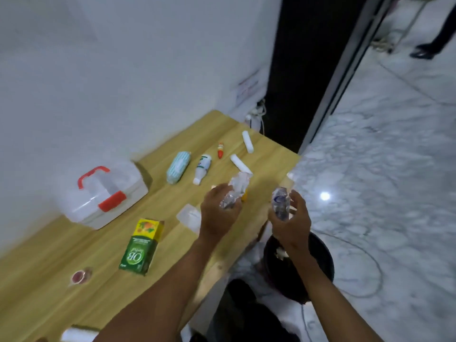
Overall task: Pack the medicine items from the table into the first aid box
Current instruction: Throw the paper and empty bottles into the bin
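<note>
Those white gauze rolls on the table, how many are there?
2 in clear view. One gauze roll lies near the table's far corner. The second gauze roll lies nearer, just beyond the left hand. A blurred white roll at the near edge may be another.

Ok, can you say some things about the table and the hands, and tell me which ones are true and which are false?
1. The first aid box is shut. True.
2. The left hand is empty. False: its fingers hold a crinkly clear packet.
3. The green and yellow carton lies flat on the table. True.
4. The white bottle stands upright. False: it lies on its side.
5. The right hand holds a small clear bottle. True.
6. The box has blue latches. False: its handle and latch are red.
</note>
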